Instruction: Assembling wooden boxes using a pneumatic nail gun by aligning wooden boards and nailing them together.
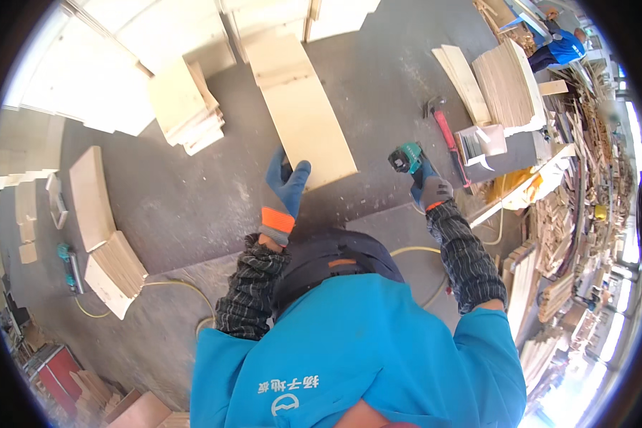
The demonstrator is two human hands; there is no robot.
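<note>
My left hand (pixel 287 187), in a blue-and-grey glove with an orange cuff band, is at the near left corner of a pale wooden board (pixel 310 128). Its thumb lies over the board's edge, while the fingers stay at the side, partly hidden. The board lies flat and runs away from me toward other panels. To the right of it, my right hand (pixel 431 189), gloved too, is closed round a teal-and-black nail gun (pixel 406 158). The tool's round head points forward and left, held apart from the board. Much of its grip is covered by my fingers.
A claw hammer with a red handle (pixel 449 139) lies right of my right hand, beside a small box (pixel 481 143). Board stacks stand at the right (pixel 506 85), left (pixel 118 264) and far left (pixel 185 103). Yellow hoses (pixel 414 250) cross the near edge. Another person (pixel 565 46) works far right.
</note>
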